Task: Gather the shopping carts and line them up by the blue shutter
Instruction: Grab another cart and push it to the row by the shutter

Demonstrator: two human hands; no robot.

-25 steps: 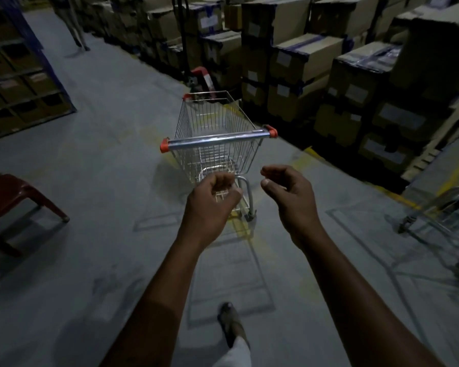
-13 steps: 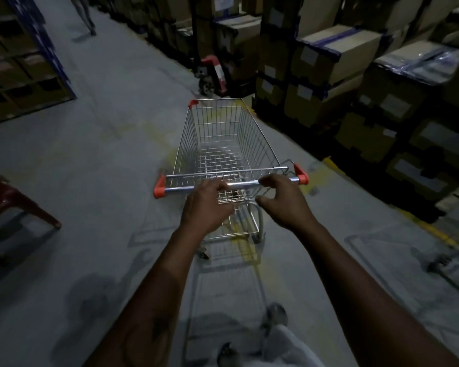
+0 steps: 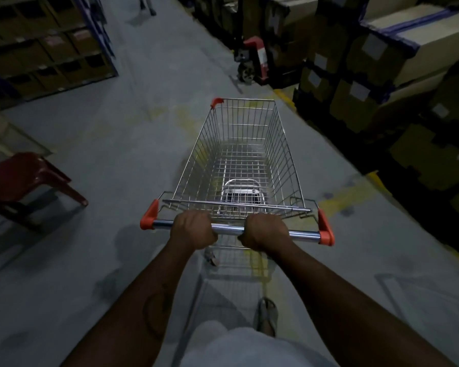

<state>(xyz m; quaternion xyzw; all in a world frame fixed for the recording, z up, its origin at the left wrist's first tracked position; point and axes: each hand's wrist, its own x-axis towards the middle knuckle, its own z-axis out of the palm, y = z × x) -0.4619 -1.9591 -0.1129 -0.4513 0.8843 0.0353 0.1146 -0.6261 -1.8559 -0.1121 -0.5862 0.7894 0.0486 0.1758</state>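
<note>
Head view is showing both hands now closing on the shopping cart's handle bar [image 3: 228, 229]: left hand [image 3: 194, 229] and right hand [image 3: 266, 231], reaching a second ago, are gripping it. The shopping cart [image 3: 239, 157] is standing mid-aisle, ready for pushing; no blue shutter is showing.

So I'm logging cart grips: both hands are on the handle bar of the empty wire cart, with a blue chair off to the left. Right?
Not quite: the chair is red, as the head view shows. Both the left hand and right hand do grip the handle bar of the empty cart.
</note>
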